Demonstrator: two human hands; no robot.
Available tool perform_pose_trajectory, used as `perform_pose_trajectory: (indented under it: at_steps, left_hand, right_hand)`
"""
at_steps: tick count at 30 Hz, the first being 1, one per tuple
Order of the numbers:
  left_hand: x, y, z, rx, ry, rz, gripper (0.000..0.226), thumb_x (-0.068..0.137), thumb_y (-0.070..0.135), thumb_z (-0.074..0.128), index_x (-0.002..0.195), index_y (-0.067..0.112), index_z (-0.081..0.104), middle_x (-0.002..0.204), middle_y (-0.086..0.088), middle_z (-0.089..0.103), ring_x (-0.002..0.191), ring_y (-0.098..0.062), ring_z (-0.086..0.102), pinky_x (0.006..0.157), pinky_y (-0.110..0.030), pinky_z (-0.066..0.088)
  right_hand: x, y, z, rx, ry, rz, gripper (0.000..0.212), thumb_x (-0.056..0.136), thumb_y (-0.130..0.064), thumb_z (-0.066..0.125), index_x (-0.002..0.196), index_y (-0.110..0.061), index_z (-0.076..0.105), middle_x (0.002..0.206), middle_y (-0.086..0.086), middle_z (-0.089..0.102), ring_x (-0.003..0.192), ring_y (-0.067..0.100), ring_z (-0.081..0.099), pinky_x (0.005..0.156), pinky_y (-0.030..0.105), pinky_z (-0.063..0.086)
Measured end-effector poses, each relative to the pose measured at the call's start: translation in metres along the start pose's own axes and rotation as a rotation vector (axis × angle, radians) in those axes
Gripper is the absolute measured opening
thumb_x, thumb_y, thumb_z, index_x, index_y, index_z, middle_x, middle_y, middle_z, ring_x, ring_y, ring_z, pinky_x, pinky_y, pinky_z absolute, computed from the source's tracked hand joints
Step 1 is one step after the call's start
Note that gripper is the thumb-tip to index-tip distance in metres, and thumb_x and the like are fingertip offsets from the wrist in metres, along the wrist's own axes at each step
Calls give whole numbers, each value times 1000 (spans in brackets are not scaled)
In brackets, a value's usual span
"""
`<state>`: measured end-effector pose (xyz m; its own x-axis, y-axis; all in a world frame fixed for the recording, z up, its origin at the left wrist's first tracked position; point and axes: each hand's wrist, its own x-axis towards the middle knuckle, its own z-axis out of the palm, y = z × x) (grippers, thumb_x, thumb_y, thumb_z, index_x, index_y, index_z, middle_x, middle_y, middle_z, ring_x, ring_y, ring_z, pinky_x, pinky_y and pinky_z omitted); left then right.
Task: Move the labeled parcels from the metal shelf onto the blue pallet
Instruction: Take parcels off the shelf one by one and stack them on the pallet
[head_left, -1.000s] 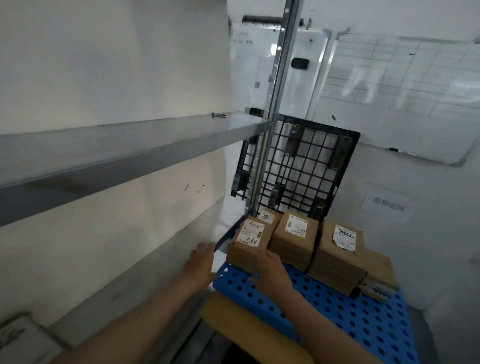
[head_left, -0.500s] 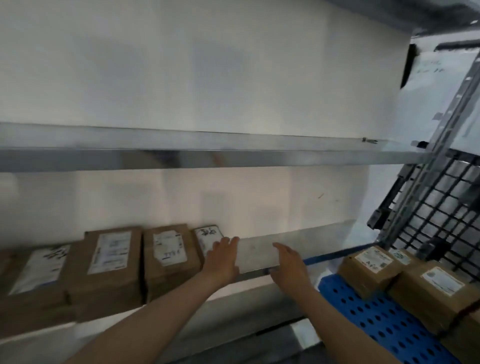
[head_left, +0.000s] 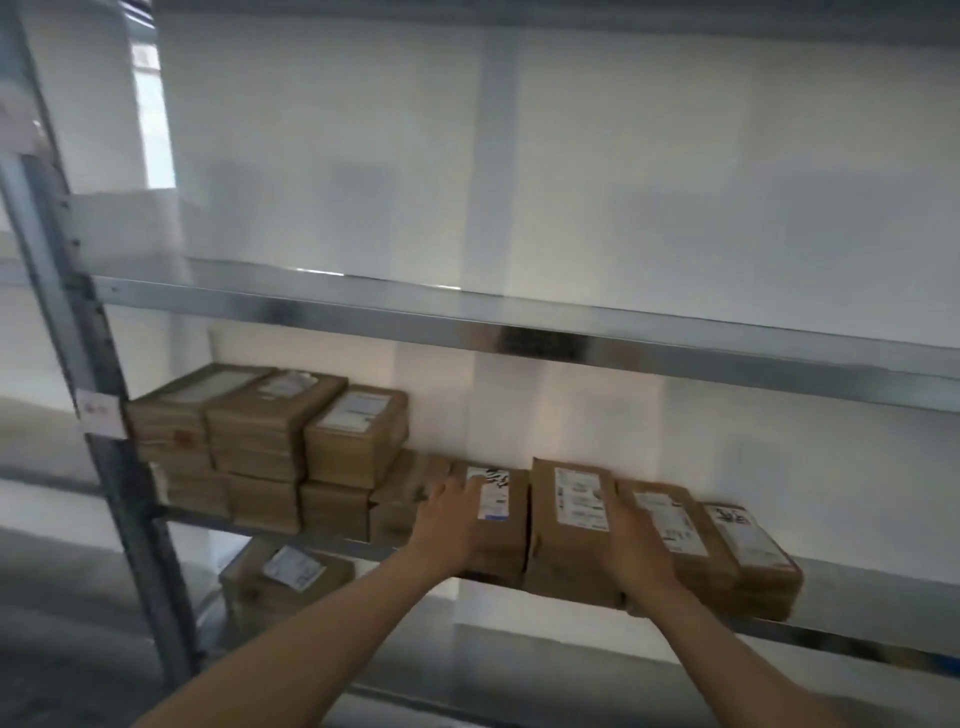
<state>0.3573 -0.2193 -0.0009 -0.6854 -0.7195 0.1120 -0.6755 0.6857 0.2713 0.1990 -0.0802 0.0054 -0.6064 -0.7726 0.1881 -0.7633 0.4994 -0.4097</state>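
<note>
Both hands lie open on shelf parcels — left hand (head_left: 451, 519), right hand (head_left: 638, 545) — seemingly bracketing two to lift together.

Brown cardboard parcels (head_left: 571, 525), white labels (head_left: 579, 499) printed with black text and barcodes. Silvery grey metal shelf (head_left: 519, 332), shiny along the edge. Plain white wall (head_left: 571, 156) behind.

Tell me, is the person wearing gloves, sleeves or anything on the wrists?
No. The left hand and right hand are both bare, with no gloves. Both forearms are uncovered as far as the picture's lower edge, so no sleeve shows. No watch, band or ring can be made out, though the picture is somewhat blurred.
</note>
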Motion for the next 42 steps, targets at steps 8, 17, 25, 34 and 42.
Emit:
perform_pose_trajectory:
  at_steps: [8,17,25,34,42]
  left_hand:
    - [-59,-164,-47,6,-32,-177,54,84,19,56,132,12,31,135,-11,40,124,-32,40,102,-39,37]
    - [-59,-210,-55,-133,-57,-220,56,84,15,58,133,13,31,132,-12,40,122,-31,39,101,-39,39]
    - [5,-222,-69,-97,-38,-201,53,89,9,52,136,14,27,138,-13,34,127,-34,36,104,-43,39]
    - [74,-219,-60,-100,-30,-252,58,91,3,46,141,12,17,143,-23,23,126,-39,41,100,-41,42]
    - [104,-223,-53,45,-62,-311,68,94,6,45,145,-7,2,150,-26,14,132,-35,32,102,-35,41]
  right_hand:
    - [-18,-136,71,145,-107,-60,47,85,-8,55,131,-11,44,131,10,54,117,25,53,100,35,44]
    - [13,-190,97,115,-121,-93,44,87,-12,56,130,-14,45,133,5,51,121,22,48,98,30,41]
    - [84,-234,122,114,-91,-201,38,85,-22,63,121,-16,51,126,6,55,111,19,54,95,31,46]
    - [150,-251,151,92,-261,-210,75,82,-28,67,143,-28,23,144,5,33,129,23,39,106,38,40]
    - [168,-238,159,226,-342,-238,70,82,-19,66,140,-28,29,146,0,37,132,16,38,110,33,35]
